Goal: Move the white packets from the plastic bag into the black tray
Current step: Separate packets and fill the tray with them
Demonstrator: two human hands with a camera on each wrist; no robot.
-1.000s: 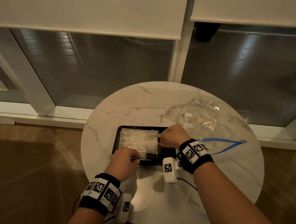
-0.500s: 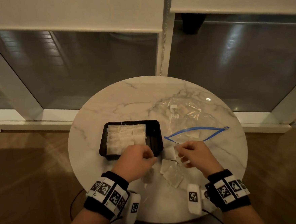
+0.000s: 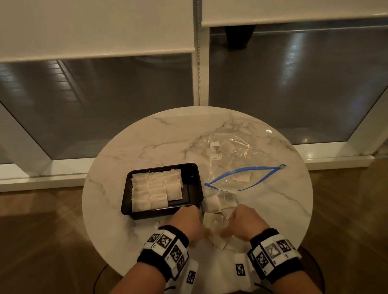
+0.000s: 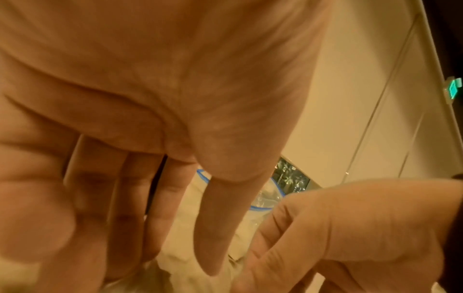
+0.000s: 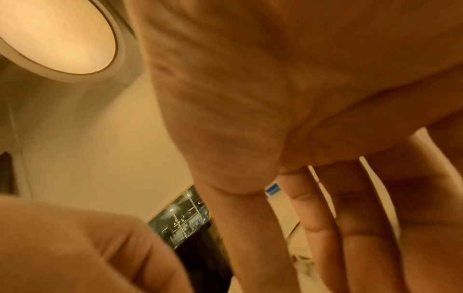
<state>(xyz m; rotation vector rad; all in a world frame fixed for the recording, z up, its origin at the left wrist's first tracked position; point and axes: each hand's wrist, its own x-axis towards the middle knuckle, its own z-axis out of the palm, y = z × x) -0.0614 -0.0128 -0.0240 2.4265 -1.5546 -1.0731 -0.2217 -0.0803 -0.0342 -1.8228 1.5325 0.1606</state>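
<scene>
A black tray (image 3: 196, 183) sits on the round marble table, its left part packed with white packets (image 3: 153, 191). To its right lies a clear plastic bag (image 3: 232, 149) with a blue zip edge (image 3: 246, 171), a few packets still inside. Several loose packets (image 3: 212, 204) lie on the table between the tray and the bag's mouth. My left hand (image 3: 189, 222) and right hand (image 3: 243, 221) hover side by side over this pile. In both wrist views the fingers (image 4: 215, 237) (image 5: 320, 228) point down, fairly straight, onto the packets. No packet is plainly gripped.
The marble table (image 3: 142, 147) stands before a glass window wall with lowered blinds. Wooden floor surrounds it. The tray's right strip holds no packets. The table's near edge is close under my wrists.
My right hand left the tray and came back to the loose packets near the front edge. My left hand moved right from the tray's front rim to the same pile.
</scene>
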